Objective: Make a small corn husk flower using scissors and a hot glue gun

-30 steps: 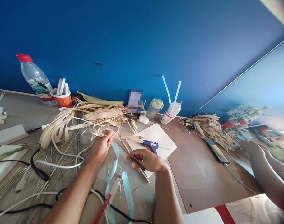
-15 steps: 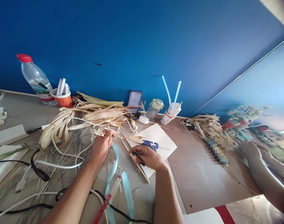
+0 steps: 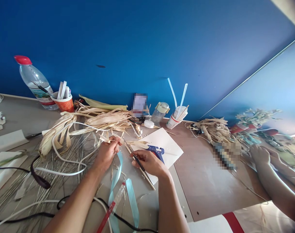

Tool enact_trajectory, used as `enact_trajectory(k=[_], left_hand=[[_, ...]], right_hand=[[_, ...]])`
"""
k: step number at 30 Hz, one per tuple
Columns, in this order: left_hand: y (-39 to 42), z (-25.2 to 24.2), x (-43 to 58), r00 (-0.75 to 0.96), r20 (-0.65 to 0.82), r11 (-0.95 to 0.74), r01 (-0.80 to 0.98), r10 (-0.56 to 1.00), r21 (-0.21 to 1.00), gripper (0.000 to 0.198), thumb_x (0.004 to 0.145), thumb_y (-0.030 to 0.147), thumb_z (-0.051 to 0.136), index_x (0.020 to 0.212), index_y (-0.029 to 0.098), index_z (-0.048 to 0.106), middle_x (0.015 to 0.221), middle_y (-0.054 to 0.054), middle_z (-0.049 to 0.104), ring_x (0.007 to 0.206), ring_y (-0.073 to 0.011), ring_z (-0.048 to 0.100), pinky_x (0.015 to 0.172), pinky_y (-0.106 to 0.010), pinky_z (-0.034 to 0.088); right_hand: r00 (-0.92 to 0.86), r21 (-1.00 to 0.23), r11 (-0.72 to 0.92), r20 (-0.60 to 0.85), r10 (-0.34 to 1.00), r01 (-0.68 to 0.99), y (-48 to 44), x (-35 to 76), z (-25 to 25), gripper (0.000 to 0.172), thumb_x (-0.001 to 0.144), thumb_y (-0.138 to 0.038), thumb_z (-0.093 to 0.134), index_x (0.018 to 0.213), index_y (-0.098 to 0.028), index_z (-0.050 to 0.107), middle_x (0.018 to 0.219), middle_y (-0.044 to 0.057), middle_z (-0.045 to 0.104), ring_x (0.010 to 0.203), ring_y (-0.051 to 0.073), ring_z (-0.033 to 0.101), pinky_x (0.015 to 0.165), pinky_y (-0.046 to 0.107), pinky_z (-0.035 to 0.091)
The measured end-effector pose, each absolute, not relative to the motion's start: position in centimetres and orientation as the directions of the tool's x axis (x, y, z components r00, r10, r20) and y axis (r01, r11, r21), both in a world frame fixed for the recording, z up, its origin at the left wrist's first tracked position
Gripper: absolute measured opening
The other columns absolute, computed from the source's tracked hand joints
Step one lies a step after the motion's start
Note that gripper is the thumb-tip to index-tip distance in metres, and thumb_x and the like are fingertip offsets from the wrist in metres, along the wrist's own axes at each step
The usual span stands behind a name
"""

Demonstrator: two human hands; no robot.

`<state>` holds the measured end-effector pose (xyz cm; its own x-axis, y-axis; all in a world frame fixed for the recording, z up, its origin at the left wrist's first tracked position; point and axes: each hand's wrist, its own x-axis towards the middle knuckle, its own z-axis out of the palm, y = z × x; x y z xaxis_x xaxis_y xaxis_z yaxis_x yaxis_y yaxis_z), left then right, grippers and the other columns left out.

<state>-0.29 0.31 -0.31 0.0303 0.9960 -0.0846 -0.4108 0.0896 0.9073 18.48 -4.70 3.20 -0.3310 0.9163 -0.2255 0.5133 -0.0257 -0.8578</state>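
My left hand (image 3: 108, 151) pinches a small pale strip of dried corn husk (image 3: 112, 138) between thumb and fingertips. Black-handled scissors (image 3: 139, 162) are in my right hand (image 3: 149, 162), their thin blades pointing up and left towards the strip. Whether the blades touch it, I cannot tell. Below my right hand a thin wooden stick (image 3: 149, 183) lies slanted across the edge of a white sheet (image 3: 170, 142). A blue glue gun (image 3: 159, 152) rests on that sheet, partly hidden by the hand. Light blue ribbon (image 3: 116, 178) trails beneath my left hand.
A heap of dried husks (image 3: 108, 118) lies at the back, with thin wires (image 3: 72, 152) and a white cable (image 3: 60, 173) to the left. A bottle (image 3: 34, 82), an orange cup (image 3: 65, 104) and a cup of straws (image 3: 176, 119) stand along the wall. Another person's hands (image 3: 261, 157) work at right.
My right hand has turned slightly and shifted left, bringing the scissors closer to the husk strip. My left hand has moved a little to the right, still pinching.
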Motion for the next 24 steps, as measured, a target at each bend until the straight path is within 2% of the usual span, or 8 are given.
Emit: enact_trajectory(k=[5,11,24], left_hand=[[0.16,-0.44,-0.28,0.065,-0.081,0.099,-0.357,0.995,0.929,0.026,0.077,0.041,0.068,0.061,0.02,0.062,0.05,0.003,0.048,0.042,-0.0091,0.029,0.047,-0.026,0.024],[-0.04,-0.4,-0.22,0.075,-0.081,0.099,-0.283,0.994,0.954,0.028,0.078,0.04,0.066,0.059,0.02,0.06,0.051,0.001,0.05,0.044,-0.0098,0.033,0.049,-0.026,0.026],[-0.18,-0.08,0.0,-0.023,-0.14,0.125,-0.324,0.99,0.938,0.024,0.071,0.034,0.073,0.06,0.021,0.056,0.045,0.004,0.048,0.042,-0.0114,0.039,0.047,-0.026,0.028]], right_hand=[[-0.347,-0.869,-0.015,-0.213,0.914,0.494,-4.65,18.57,2.71,0.034,0.08,-0.045,0.065,0.102,-0.02,0.071,0.065,-0.003,0.043,0.061,0.011,0.035,0.052,0.023,0.026],[-0.356,-0.872,-0.01,-0.21,0.911,0.489,-4.61,18.45,2.86,0.033,0.081,-0.045,0.064,0.101,-0.019,0.07,0.064,-0.004,0.043,0.06,0.011,0.033,0.053,0.024,0.025],[-0.309,-0.841,0.038,-0.156,0.938,0.539,-4.72,17.74,2.92,0.025,0.079,-0.036,0.065,0.098,-0.02,0.071,0.071,-0.002,0.054,0.064,0.013,0.04,0.058,0.024,0.031]])
